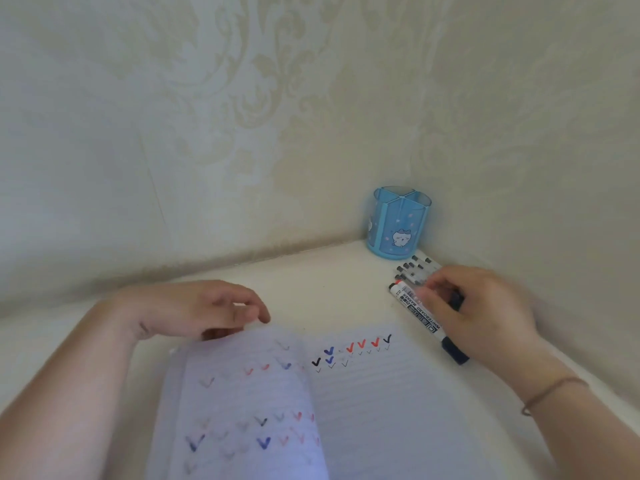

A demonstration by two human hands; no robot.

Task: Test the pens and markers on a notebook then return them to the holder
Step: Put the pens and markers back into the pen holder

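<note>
looks like you're at home, not an office: damask wallpaper (pixel 242 98) behind a white desk (pixel 311 282) in a corner, plus a cutesy blue cartoon pen holder (pixel 398 226).

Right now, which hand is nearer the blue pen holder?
The right hand. It rests on the pens and markers lying just in front of the blue pen holder; the left hand is far off to the left, at the notebook page's top edge.

**Free room and obstacles on the table**

A bare strip of table (pixel 311 282) is left open at the centre of the frame. The right side is blocked by the blue holder (pixel 398 225), the pens (pixel 414 268) and the whiteboard marker (pixel 420 315). The lower centre is covered by the notebook (pixel 398 410).
</note>
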